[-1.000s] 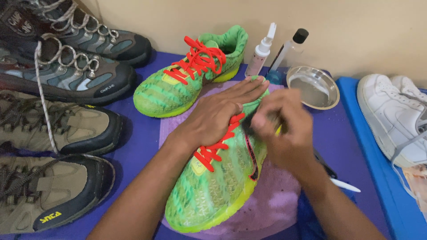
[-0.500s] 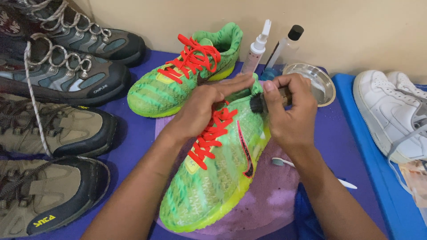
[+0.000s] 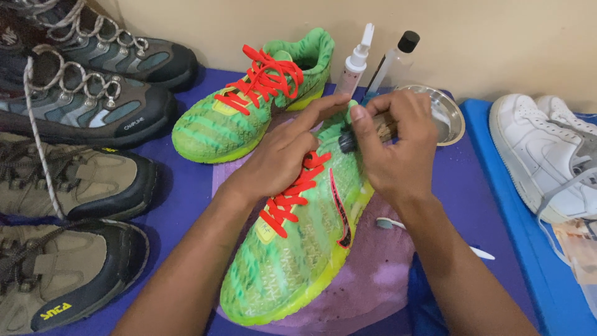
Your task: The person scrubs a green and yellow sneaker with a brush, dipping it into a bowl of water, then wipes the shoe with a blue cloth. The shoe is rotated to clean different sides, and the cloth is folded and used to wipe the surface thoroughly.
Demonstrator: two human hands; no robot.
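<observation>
A bright green sneaker (image 3: pixel 292 255) with red laces lies on a purple towel (image 3: pixel 379 274), toe toward me. My left hand (image 3: pixel 283 155) rests flat over its laces and collar, holding it down. My right hand (image 3: pixel 388 146) grips a small brush (image 3: pixel 348 142) with dark bristles, pressed against the shoe's heel side. The matching green sneaker (image 3: pixel 245 112) sits just behind, apart from both hands.
A spray bottle (image 3: pixel 353 62), a black-capped clear bottle (image 3: pixel 392 59) and a metal dish (image 3: pixel 451 112) stand by the wall. A white toothbrush (image 3: pixel 435 236) lies on the towel. Hiking boots (image 3: pixel 81 106) and tan shoes (image 3: pixel 68 180) line the left; white sneakers (image 3: pixel 547 155) sit right.
My right hand has moved the brush from the shoe's midfoot side up to the heel area. The left hand has shifted slightly toward the collar. The view has drifted a little.
</observation>
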